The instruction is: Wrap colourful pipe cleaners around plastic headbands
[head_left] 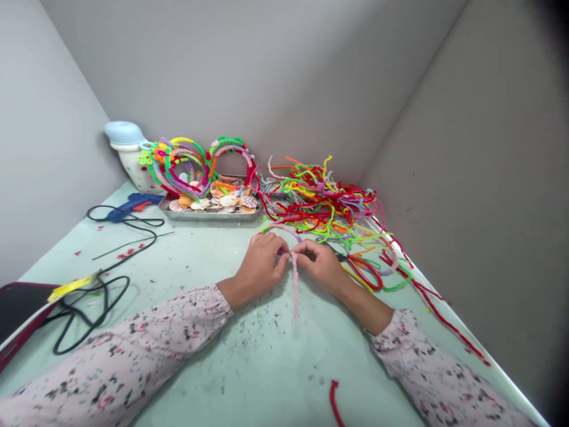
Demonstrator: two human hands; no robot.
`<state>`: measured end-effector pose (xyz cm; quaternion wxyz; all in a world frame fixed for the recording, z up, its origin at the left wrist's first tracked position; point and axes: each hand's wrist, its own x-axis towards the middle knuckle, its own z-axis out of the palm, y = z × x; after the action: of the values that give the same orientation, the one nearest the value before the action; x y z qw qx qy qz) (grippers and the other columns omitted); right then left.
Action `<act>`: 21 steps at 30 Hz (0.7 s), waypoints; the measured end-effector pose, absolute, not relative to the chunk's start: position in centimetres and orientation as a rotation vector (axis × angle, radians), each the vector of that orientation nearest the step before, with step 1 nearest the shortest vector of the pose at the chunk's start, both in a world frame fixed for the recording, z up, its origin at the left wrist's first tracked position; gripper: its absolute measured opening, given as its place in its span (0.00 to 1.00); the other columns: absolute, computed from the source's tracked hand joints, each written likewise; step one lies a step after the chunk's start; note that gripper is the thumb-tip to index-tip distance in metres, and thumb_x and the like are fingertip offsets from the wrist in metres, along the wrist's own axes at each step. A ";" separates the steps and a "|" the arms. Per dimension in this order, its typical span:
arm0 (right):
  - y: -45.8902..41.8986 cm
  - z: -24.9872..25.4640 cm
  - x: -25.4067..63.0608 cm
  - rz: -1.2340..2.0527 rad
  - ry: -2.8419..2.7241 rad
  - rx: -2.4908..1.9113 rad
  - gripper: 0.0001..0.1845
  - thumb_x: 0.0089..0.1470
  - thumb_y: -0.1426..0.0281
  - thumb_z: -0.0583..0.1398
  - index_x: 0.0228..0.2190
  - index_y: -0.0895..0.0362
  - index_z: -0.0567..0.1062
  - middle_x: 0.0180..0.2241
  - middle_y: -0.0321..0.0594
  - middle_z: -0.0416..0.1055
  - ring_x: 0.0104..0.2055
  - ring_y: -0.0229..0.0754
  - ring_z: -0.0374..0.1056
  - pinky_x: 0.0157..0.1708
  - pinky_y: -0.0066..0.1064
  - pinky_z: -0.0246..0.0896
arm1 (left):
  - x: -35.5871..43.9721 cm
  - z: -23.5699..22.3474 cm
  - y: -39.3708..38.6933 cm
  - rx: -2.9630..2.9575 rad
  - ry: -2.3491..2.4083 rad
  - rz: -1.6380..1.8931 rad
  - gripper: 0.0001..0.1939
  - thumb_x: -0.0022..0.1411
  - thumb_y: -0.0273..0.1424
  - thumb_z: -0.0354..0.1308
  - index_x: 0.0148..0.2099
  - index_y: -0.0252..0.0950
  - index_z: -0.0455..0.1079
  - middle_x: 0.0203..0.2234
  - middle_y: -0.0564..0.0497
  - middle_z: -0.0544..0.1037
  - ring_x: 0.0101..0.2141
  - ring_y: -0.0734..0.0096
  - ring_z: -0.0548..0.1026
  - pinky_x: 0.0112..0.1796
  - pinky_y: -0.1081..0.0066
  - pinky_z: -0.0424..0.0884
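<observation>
Close together over the middle of the table, my left hand (263,267) and my right hand (323,268) pinch at the same spot with thumbs and fingertips. From between them a fuzzy pink pipe cleaner (295,290) hangs down toward me. Behind the fingers curves a thin headband (284,227), wrapped in pink and purple; my left fingers close on it, and its ends are hidden by my hands. Just right of my right hand lie red-handled scissors (367,271), their blades partly covered by loose pipe cleaners.
A metal tray (208,216) holds shells and several colourful headbands (182,169). Right of it spreads a tangled heap of pipe cleaners (320,198). At left are a blue glue gun (131,206), a black cord (106,296) and a blue-lidded container (128,148). A red piece (334,400) lies near the front.
</observation>
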<state>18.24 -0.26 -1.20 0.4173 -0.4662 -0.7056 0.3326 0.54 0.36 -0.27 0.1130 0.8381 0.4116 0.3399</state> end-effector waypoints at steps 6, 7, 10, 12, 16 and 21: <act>-0.2 -1.4 18.2 0.861 -1.742 -1.169 0.05 0.52 0.68 0.60 0.30 0.57 0.74 0.27 0.35 0.70 0.30 0.38 0.65 0.33 0.30 0.59 | 0.6 -0.3 0.4 2.469 1.199 0.997 0.03 0.60 0.29 0.54 0.35 0.35 0.66 0.31 0.50 0.72 0.36 0.64 0.69 0.40 0.62 0.62; -0.1 -1.4 18.2 0.871 -1.737 -1.163 0.06 0.53 0.68 0.59 0.30 0.57 0.74 0.27 0.35 0.70 0.30 0.38 0.65 0.33 0.30 0.59 | 0.6 -0.3 0.4 2.473 1.197 0.996 0.03 0.60 0.29 0.54 0.35 0.35 0.66 0.31 0.50 0.72 0.36 0.64 0.69 0.40 0.63 0.62; -0.1 -1.4 18.3 0.886 -1.736 -1.151 0.07 0.53 0.67 0.59 0.30 0.57 0.75 0.27 0.34 0.70 0.30 0.38 0.64 0.33 0.29 0.59 | 0.6 -0.3 0.4 2.479 1.198 1.000 0.03 0.60 0.30 0.55 0.35 0.35 0.66 0.31 0.50 0.72 0.36 0.63 0.69 0.40 0.63 0.62; -0.2 -1.4 18.4 0.884 -1.749 -1.146 0.07 0.54 0.67 0.58 0.30 0.57 0.75 0.27 0.35 0.70 0.30 0.38 0.65 0.33 0.30 0.58 | 0.6 -0.3 0.4 2.483 1.200 1.001 0.03 0.60 0.30 0.55 0.35 0.35 0.66 0.31 0.50 0.72 0.36 0.63 0.69 0.40 0.62 0.62; -0.1 -1.3 18.5 0.878 -1.757 -1.148 0.08 0.55 0.68 0.57 0.30 0.57 0.75 0.27 0.35 0.71 0.31 0.39 0.65 0.34 0.30 0.58 | 0.6 -0.4 0.4 2.500 1.211 0.988 0.04 0.61 0.30 0.55 0.35 0.36 0.66 0.31 0.49 0.72 0.36 0.63 0.70 0.40 0.62 0.62; -0.1 -1.2 18.4 0.870 -1.758 -1.142 0.08 0.56 0.68 0.56 0.31 0.56 0.75 0.28 0.35 0.71 0.32 0.39 0.65 0.35 0.30 0.59 | 0.6 -0.6 0.5 2.513 1.226 0.968 0.04 0.61 0.31 0.55 0.36 0.35 0.67 0.31 0.50 0.73 0.36 0.64 0.70 0.41 0.62 0.62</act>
<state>18.40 -0.14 -1.23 0.4224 -0.4560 -0.7020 0.3477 0.59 0.54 -0.58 0.0914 0.8458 0.4125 0.3258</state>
